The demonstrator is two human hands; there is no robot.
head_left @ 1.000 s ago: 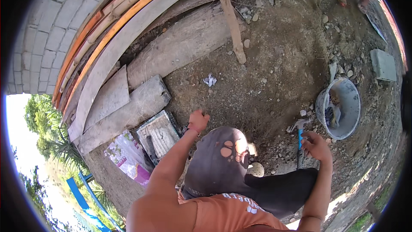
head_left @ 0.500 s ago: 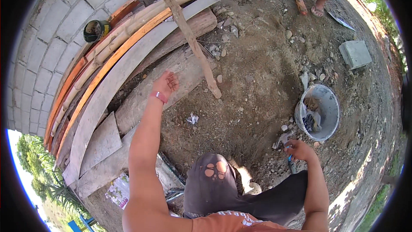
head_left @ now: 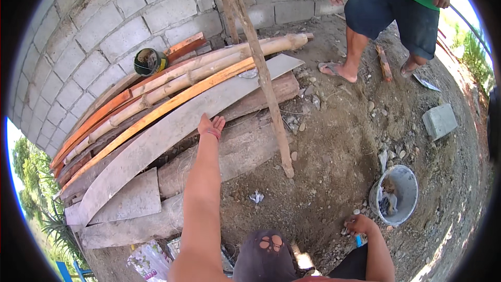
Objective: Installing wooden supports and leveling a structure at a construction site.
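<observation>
My left hand (head_left: 211, 124) is stretched out with its fingers spread and holds nothing. It is at the near edge of a long grey board (head_left: 156, 142); I cannot tell whether it touches the board. A weathered plank (head_left: 229, 154) lies beneath that arm. Low on the right, my right hand (head_left: 361, 224) is closed around a slim blue object (head_left: 358, 241), which sticks out below the fingers; its kind is hidden. Just beyond this hand stands a grey bucket (head_left: 409, 206) with debris inside.
Bamboo poles (head_left: 209, 70) and orange-brown lumber (head_left: 175, 94) lie along a block wall (head_left: 125, 42). A slanted wooden pole (head_left: 269, 89) crosses the pile. A dark pail (head_left: 148, 62) rests on the lumber. A person in sandals (head_left: 394, 13) stands behind a concrete block (head_left: 440, 121).
My view has tilted upward, showing more of the wall and the other person. My left hand has reached farther out, from over the plank to the grey board. My right hand stays closed near the bucket.
</observation>
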